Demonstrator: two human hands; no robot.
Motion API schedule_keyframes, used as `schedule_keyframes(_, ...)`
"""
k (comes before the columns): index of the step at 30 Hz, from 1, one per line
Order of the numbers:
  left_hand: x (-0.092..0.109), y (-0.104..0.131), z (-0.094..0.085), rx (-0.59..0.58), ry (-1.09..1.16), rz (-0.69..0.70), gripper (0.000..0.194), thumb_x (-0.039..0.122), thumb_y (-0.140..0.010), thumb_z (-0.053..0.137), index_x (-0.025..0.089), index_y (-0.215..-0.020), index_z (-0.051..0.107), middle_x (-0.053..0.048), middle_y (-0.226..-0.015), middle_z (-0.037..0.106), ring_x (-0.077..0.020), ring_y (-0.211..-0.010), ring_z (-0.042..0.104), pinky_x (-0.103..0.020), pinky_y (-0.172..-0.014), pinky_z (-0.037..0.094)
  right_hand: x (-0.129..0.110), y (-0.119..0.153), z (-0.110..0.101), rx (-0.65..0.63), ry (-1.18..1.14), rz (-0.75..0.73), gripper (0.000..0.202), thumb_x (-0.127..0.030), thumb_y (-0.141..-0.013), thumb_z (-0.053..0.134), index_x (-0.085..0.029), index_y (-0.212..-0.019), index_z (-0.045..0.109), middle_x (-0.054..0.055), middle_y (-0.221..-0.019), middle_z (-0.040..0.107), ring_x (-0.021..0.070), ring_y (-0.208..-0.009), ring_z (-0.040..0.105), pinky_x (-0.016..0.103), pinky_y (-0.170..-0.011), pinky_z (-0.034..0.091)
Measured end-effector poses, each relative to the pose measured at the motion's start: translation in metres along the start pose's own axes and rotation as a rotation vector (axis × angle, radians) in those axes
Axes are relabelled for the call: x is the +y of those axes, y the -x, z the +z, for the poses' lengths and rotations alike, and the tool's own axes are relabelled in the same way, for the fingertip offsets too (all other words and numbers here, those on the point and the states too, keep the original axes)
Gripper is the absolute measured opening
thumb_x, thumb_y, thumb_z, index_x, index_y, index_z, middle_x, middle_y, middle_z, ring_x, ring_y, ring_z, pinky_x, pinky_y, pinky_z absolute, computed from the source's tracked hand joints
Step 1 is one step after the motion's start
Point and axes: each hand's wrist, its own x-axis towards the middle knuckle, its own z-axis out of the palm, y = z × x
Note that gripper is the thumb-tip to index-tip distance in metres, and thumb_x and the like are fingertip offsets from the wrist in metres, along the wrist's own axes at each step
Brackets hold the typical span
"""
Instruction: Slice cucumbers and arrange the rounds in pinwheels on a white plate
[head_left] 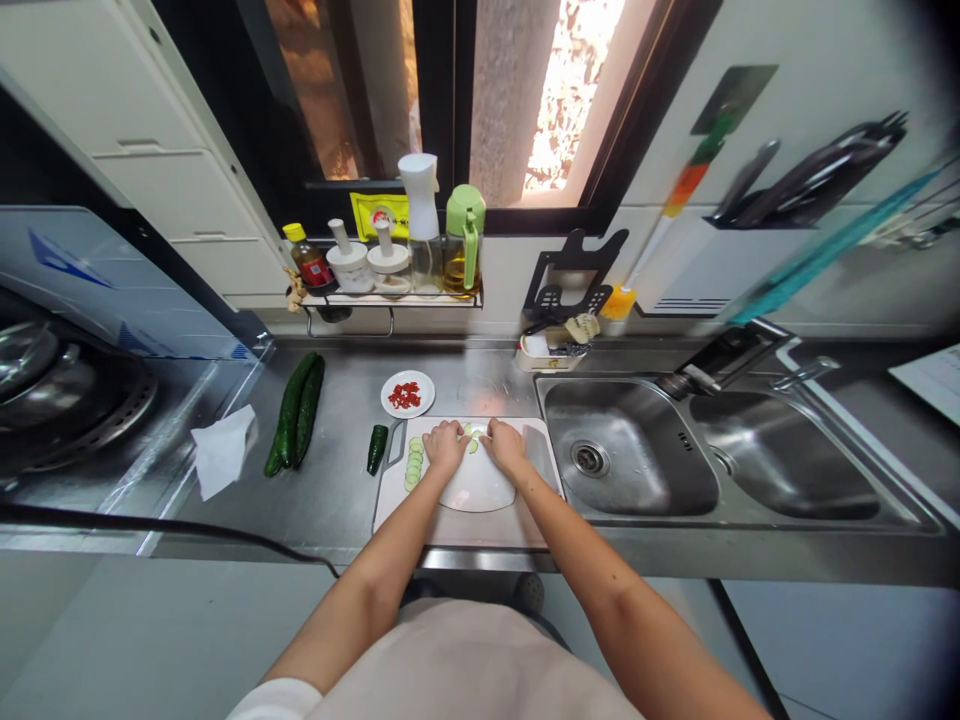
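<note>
From where I'm standing, the work is looking barely begun: only a few cucumber slices (473, 446) are lying at the far side of the white plate (476, 492), between the two hands. A longer row of slices (413, 466) is waiting on the cutting board (391, 500), just left of the plate, and a cucumber piece (377, 449) is sitting uncut on the bench (346, 420) beside the board. Farther left, two whole cucumbers (289, 425) are lying untouched.

Both forearms are reaching forward and converging over the plate. The left hand (448, 446) and right hand (503, 445) are hovering or resting near its far rim, backs up, fingers curling in toward the slices. Each grip is looking partly bent, but I'm not managing to tell whether either one is pinching a slice.
</note>
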Motion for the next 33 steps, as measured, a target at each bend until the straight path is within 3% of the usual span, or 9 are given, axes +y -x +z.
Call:
schedule_keyframes(5, 0.0, -0.001, 0.001, -0.015, -0.003, -0.002, 0.018, 0.039, -0.083, 0.057, 0.024, -0.09, 0.062, -0.004, -0.102, 0.063, -0.0223, -0.099, 0.055, -0.036, -0.086, 0.031, 0.001, -0.003, 0.001, -0.008, -0.021, 0.012, 0.027, -0.041, -0.087, 0.051, -0.019, -0.102, 0.058, 0.009, -0.097, 0.066, 0.0195, -0.092, 0.06, 0.025, -0.07, 0.036)
schedule_keyframes(12, 0.0, -0.001, 0.002, -0.013, -0.017, -0.005, 0.017, 0.039, -0.083, 0.057, 0.024, -0.09, 0.062, -0.005, -0.102, 0.063, -0.0225, -0.098, 0.055, -0.036, -0.085, 0.031, 0.0, -0.007, 0.0, -0.031, -0.013, 0.049, 0.023, -0.034, -0.086, 0.053, -0.019, -0.103, 0.058, 0.01, -0.099, 0.067, 0.0202, -0.094, 0.061, 0.026, -0.072, 0.037)
schedule_keyframes(24, 0.005, 0.001, -0.003, -0.026, -0.023, -0.02, 0.019, 0.04, -0.082, 0.058, 0.023, -0.089, 0.062, -0.005, -0.103, 0.064, -0.0224, -0.098, 0.055, -0.037, -0.087, 0.03, 0.002, -0.004, -0.001, -0.012, -0.042, 0.029, 0.024, -0.037, -0.087, 0.051, -0.019, -0.101, 0.059, 0.009, -0.099, 0.067, 0.0191, -0.091, 0.06, 0.025, -0.069, 0.035)
schedule_keyframes(33, 0.0, 0.018, -0.013, 0.077, 0.052, -0.047, 0.019, 0.041, -0.084, 0.053, 0.025, -0.089, 0.063, -0.005, -0.099, 0.064, -0.0227, -0.099, 0.053, -0.035, -0.084, 0.031, 0.009, 0.019, -0.002, 0.081, -0.181, -0.022, 0.027, -0.034, -0.091, 0.042, -0.017, -0.103, 0.059, 0.006, -0.09, 0.067, 0.0162, -0.083, 0.058, 0.023, -0.064, 0.031)
